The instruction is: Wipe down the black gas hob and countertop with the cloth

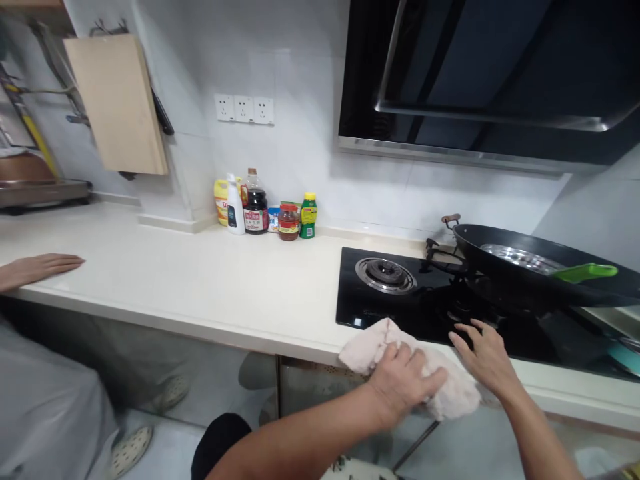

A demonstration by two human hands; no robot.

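Fingers (403, 353) on cloth (370, 348), metalware (520, 258) in wok (525, 281)

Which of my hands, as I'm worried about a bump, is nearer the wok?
Right. Your right hand is at the stove's front edge, in front of the wok; your left hand is farther left, on the cloth.

We are working in a kitchen: beyond the grip of our left hand (401, 379), a flat black glass hob (383, 308) is bearing a round black metal wok (500, 272); above that grip, a glossy black range hood (480, 73) is hanging.
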